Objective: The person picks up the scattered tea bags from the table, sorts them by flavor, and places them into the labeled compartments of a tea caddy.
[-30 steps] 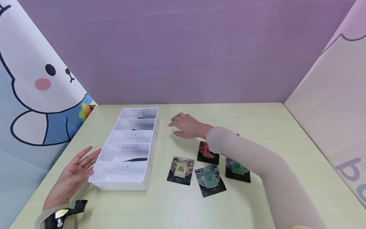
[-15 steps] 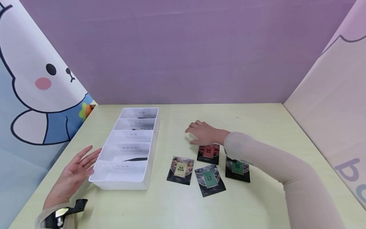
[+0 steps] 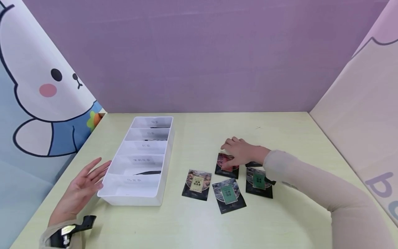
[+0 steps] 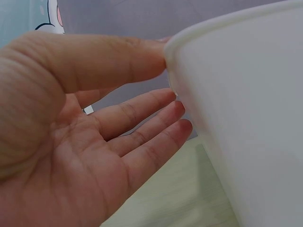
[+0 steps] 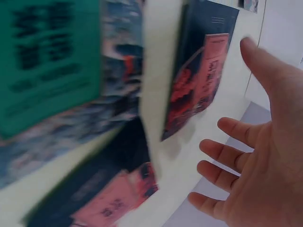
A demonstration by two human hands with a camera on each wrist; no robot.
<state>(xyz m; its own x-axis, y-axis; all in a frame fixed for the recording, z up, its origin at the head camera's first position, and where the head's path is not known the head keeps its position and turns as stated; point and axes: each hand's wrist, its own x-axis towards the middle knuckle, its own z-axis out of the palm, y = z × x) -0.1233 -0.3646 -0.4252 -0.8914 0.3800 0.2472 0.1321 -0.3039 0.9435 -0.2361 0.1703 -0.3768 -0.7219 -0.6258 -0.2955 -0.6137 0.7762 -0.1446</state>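
Your spread right hand point(image 3: 240, 153) has moved rightward above the red-labelled sachet point(image 3: 227, 172), your spread left hand point(image 3: 78, 192) touching the divided box point(image 3: 129, 201).

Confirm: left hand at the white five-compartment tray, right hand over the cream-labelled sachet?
One fix: the head view shows the right hand over a red-labelled sachet, not the cream-labelled sachet. The left hand at the white five-compartment tray stands.

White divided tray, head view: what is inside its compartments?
In the white divided tray, dark items show in the two farthest compartments and the second-nearest. Partitions hide their remaining parts, so I cannot identify them.
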